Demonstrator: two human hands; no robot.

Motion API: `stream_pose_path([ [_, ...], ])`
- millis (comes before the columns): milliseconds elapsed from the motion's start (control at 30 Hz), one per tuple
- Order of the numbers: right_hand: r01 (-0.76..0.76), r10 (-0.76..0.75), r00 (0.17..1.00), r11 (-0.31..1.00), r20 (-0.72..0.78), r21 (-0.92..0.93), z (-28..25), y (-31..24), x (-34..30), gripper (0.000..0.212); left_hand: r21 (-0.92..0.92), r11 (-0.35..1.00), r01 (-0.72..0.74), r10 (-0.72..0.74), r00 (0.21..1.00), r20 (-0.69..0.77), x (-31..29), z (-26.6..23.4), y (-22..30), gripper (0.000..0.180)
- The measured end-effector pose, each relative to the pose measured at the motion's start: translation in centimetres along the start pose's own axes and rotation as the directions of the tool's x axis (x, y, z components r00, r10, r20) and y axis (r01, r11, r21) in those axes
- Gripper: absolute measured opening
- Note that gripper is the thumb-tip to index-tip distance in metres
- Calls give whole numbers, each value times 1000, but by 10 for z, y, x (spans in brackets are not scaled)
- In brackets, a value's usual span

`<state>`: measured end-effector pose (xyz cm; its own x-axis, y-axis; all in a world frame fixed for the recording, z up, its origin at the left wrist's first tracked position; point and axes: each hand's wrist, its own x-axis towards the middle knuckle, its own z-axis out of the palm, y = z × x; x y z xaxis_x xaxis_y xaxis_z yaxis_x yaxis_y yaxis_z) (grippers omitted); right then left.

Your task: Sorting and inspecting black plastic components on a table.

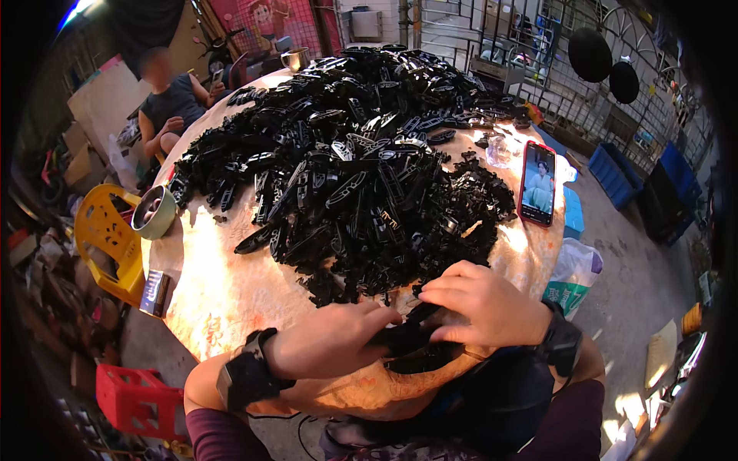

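Note:
At the near edge of the table, my left hand (327,342) and my right hand (484,306) meet over a dark black plastic part (406,336). The fingers of both hands are closed on it, though shadow hides its exact shape and my left fingertips. Just beyond them lies a tangled heap of small black plastic pieces (469,207). Farther back it merges into a large pile of long, oval black plastic parts (361,161) with slotted openings. A black band with a dark box is strapped round each wrist.
A tan cloth covers the round table (211,284). A phone (537,184) playing video stands at the right. At the left are a bowl (156,219), a small dark box (154,293), a yellow chair (108,230) and a red plastic stool (138,399). Another person (169,104) sits far left.

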<state>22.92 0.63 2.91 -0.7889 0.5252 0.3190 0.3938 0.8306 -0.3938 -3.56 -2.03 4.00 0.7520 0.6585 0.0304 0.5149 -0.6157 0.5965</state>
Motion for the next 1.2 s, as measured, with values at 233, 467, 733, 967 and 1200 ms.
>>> stream_pose_path([
  [233,-14,-1,971,998,240,61,-13,-3,-12,48,-253,967,6,17,996,90,1,38,21,67],
  [467,-224,47,808,946,587,232,-40,6,-18,37,-330,900,-286,247,956,-157,12,43,20,47],
  [733,-177,182,975,983,-129,47,9,11,-6,27,594,753,283,123,826,-550,23,-13,-46,47],
  [967,-53,-21,957,968,-291,-246,45,28,2,21,402,891,210,100,773,-626,22,-13,-51,32],
  [1200,54,-124,969,950,-215,-308,47,27,0,13,-568,821,-65,-334,752,-569,18,5,-19,29],
])
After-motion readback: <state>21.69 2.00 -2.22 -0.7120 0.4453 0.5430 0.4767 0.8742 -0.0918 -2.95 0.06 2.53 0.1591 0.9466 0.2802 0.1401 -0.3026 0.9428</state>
